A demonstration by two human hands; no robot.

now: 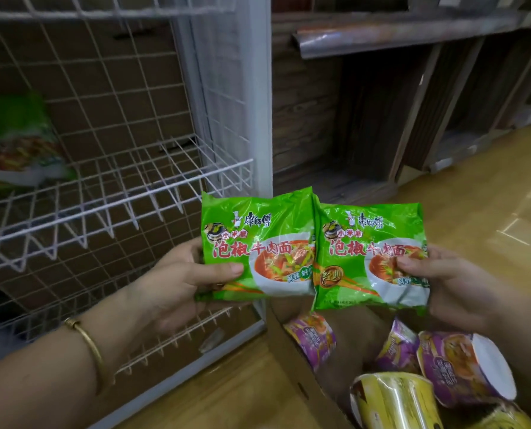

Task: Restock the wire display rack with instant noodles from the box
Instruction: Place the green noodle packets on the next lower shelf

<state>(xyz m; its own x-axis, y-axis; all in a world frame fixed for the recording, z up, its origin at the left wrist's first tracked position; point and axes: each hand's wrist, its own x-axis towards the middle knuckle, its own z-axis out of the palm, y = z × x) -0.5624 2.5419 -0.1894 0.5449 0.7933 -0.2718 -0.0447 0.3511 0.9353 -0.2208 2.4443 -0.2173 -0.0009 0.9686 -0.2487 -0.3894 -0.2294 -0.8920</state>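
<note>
Left hand (177, 280) and right hand (453, 283) each pinch a noodle packet (258, 243).

Three green noodle packets (258, 243), three purple cups (462, 366), two yellow cups (394, 400).

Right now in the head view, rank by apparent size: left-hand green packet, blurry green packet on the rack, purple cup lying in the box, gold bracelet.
1. left-hand green packet, nearest the camera, so partly perspective.
2. blurry green packet on the rack, cut by the frame edge, so its rank against the cup is unsure.
3. purple cup.
4. gold bracelet.
</note>
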